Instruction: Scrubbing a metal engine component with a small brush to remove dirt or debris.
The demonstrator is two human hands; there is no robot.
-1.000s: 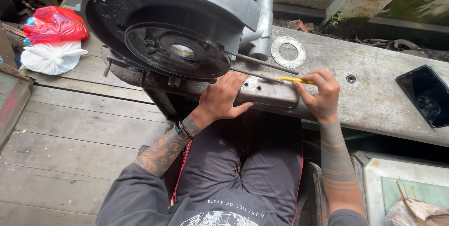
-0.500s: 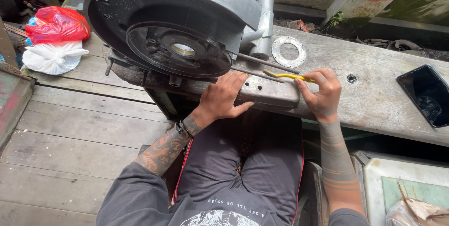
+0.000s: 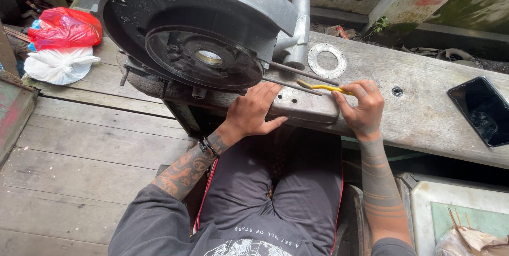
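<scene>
Outdoor repair workshop — engine casing [image 3: 212, 28], worn plank bench [image 3: 424, 107], metal gasket ring [image 3: 327, 60]

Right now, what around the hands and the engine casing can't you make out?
All in the head view:
- Brush tip of the yellow tool: too small to read.
- Right hand: its grip on the handle is hidden by its fingers.
- Casing edge under the left hand: covered by the palm.
- Engine casing: top cut off by the frame edge.

left hand [image 3: 253, 112] flat, right hand [image 3: 360, 107] pinching
</scene>
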